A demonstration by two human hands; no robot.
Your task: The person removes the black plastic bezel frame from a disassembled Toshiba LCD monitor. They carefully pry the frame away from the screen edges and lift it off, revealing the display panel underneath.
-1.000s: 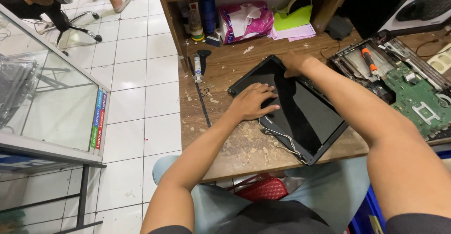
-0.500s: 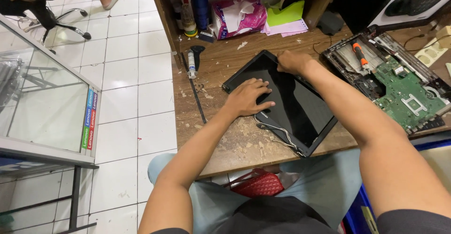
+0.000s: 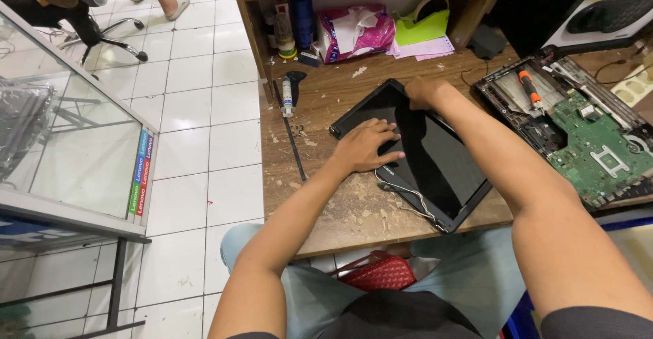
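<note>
Seen from a head-worn camera looking down, a seated person works at a worn wooden surface [image 3: 320, 196] flecked with chips and scraps. Far to the left of the left hand, across a white tiled floor [image 3: 197, 107], stands a glass display case [image 3: 75, 148] with a metal frame. Closer, just left of the left hand, a thin black rod [image 3: 294, 145] lies along the surface's edge, and beyond it sit a small white tube [image 3: 288, 97] and a black pry tool [image 3: 297, 80]. The left hand [image 3: 367, 145] lies flat with fingers spread, palm pressing on the near left corner of a black laptop screen panel [image 3: 435, 155], which lies flat and turned at an angle in the middle of the surface. Thin grey cables [image 3: 408, 199] trail from the panel's lower edge, just below that hand. The right hand [image 3: 422, 92] is curled over the panel's far top edge, fingers closed on the bezel. Beyond both hands, in a cubby under a shelf, are bottles [image 3: 292, 26], a crumpled pink bag [image 3: 357, 33], green and pink papers [image 3: 422, 36] and a roll of tape [image 3: 428, 5]. To the right of the right hand lies an opened laptop base [image 3: 578, 135] with its green circuit board exposed and an orange-handled screwdriver [image 3: 529, 87] resting on it.
</note>
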